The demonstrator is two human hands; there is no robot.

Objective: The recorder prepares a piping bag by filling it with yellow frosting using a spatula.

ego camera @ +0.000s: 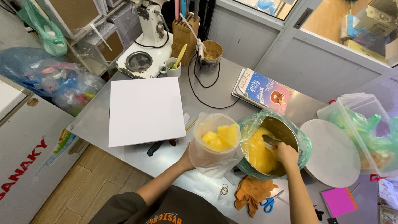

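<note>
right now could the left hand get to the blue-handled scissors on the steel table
Probably not: the left hand is holding up the clear plastic bag of yellow pieces, and the blue-handled scissors lie beyond the right forearm.

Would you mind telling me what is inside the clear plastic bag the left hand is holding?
The clear plastic bag holds yellow chunks piled near its open top. The left hand grips it from behind; the lower contents are hidden by cloudy plastic.

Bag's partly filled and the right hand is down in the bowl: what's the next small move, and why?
Probably lift the right hand with another scoop toward the clear bag. The left hand holds the bag open beside the metal bowl, and yellow filling remains in the bowl.
</note>
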